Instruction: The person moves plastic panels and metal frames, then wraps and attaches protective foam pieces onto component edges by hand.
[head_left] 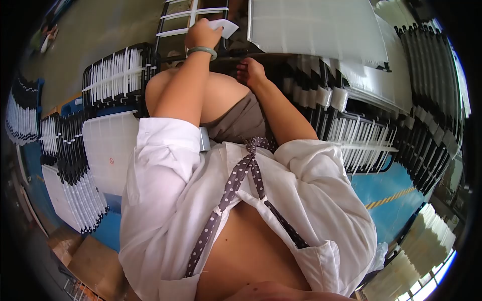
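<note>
My left hand (203,35), with a bracelet at its wrist, is closed on a white flat piece (224,28) that looks like folded paper or card. Just beneath it lies a black frame with white straps (194,11), at the top of the view. My right hand (252,72) is near my knee, beside the dark bar at the frame's near edge. Its fingers are curled inward, and whatever is inside them, if anything, is hidden. A large whitish panel (316,27) stands to the right of both hands.
A strapped black frame stack (114,75) stands left of my knees, near a pale panel (111,148). On the right are another strapped stack (362,139) and tall folded black frames (433,95). A cardboard box (93,268) is at lower left. The floor is blue (389,188).
</note>
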The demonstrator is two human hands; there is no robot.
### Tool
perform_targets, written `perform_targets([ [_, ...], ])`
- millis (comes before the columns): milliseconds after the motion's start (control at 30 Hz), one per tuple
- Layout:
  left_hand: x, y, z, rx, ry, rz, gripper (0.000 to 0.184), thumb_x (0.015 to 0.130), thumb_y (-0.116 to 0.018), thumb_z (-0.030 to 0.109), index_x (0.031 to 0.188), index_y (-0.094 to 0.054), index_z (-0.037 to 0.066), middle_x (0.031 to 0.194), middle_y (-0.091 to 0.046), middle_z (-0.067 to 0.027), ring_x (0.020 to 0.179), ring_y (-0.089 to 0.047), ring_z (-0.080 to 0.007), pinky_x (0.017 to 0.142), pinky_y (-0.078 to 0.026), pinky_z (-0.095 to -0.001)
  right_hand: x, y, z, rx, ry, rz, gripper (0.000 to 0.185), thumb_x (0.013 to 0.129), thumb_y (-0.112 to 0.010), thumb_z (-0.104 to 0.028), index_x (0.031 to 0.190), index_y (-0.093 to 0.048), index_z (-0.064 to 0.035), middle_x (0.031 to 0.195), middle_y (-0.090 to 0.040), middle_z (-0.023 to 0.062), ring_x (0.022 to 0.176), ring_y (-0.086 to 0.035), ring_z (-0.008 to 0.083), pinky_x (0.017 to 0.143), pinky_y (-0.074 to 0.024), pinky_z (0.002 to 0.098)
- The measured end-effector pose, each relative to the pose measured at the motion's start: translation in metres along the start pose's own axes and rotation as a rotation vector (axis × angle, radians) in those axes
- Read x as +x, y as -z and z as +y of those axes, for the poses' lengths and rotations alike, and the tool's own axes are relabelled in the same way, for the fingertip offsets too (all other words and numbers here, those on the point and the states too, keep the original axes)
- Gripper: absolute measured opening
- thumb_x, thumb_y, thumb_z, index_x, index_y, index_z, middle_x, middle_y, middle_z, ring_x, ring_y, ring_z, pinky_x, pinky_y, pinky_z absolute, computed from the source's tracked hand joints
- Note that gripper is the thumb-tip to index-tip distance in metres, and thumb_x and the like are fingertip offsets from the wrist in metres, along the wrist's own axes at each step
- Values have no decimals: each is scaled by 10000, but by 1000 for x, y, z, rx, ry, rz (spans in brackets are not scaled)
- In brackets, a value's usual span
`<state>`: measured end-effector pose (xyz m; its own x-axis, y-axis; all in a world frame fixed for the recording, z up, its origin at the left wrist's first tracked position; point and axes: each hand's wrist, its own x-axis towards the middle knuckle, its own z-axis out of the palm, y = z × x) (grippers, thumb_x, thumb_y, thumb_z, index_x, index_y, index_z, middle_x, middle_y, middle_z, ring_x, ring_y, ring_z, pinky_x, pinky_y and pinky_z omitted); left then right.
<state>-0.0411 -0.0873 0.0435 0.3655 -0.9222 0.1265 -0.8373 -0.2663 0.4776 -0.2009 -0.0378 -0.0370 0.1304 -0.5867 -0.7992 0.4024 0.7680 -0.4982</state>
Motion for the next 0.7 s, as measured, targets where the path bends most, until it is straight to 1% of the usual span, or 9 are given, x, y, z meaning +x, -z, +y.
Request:
perform_targets([
  [133,7,-26,-1,71,-120,-129,313,626,-691,298,863,-604,113,893,-624,-142,840,-598,-341,733,-484,-427,4,-13,0,-87,129,-31,289,735,-536,-65,1006,-437,-95,654,-504,93,483,-490,204,392,-417,347],
  [167,2,-19,4,38,-118,-278,262,635,-678,250,848,-612,112,908,-618,-148,853,-595,-339,744,-483,-429,7,-15,1,-74,145,-34,364,728,-537,-28,1060,-405,-105,667,-501,97,484,-498,201,378,-419,338],
  [233,1,-33,5,195,-287,-301,189,656,-619,149,841,-633,116,905,-611,-139,867,-592,-328,738,-485,-421,27,-9,8,-141,236,-49,401,728,-563,-27,1068,-372,-114,772,-520,101,609,-567,231,497,-511,381],
  [300,-4,-51,5,315,-275,-271,174,760,-528,156,863,-657,101,1089,-536,-140,998,-526,-315,823,-449,-422,34,-6,9,-159,253,5,442,733,-553,-23,1120,-358,-111,814,-529,122,614,-572,240,503,-518,390],
  [367,-11,-43,13,417,-297,-421,224,796,-493,153,926,-672,120,1206,-451,-126,1079,-473,-309,863,-422,-415,42,0,10,-164,327,18,477,734,-553,-20,1154,-350,-120,849,-533,138,645,-586,258,508,-521,392],
  [500,-13,-24,20,368,-362,-581,288,742,-548,157,1018,-625,123,1127,-534,-115,1050,-505,-291,863,-430,-406,54,16,16,-278,500,64,365,728,-567,-14,1086,-500,0,915,-583,128,722,-598,243,560,-520,338],
  [533,-15,-21,19,340,-387,-632,319,729,-564,165,1042,-611,122,1099,-557,-113,1034,-519,-284,859,-436,-399,34,9,12,-270,432,103,328,714,-586,-9,1037,-554,39,939,-599,117,767,-593,218,628,-507,311],
  [633,-9,-30,6,-10,-387,-619,425,690,-613,225,1098,-567,117,997,-609,-115,960,-564,-272,828,-456,-367,29,11,11,-394,330,43,369,678,-586,13,1042,-544,58,920,-603,121,744,-600,214,619,-493,318],
  [700,-8,-31,2,-90,-409,-633,442,686,-646,374,1029,-612,97,960,-626,-134,907,-586,-290,805,-458,-347,45,15,16,-367,285,11,398,646,-590,16,1038,-545,64,925,-604,123,777,-595,225,658,-482,331],
])
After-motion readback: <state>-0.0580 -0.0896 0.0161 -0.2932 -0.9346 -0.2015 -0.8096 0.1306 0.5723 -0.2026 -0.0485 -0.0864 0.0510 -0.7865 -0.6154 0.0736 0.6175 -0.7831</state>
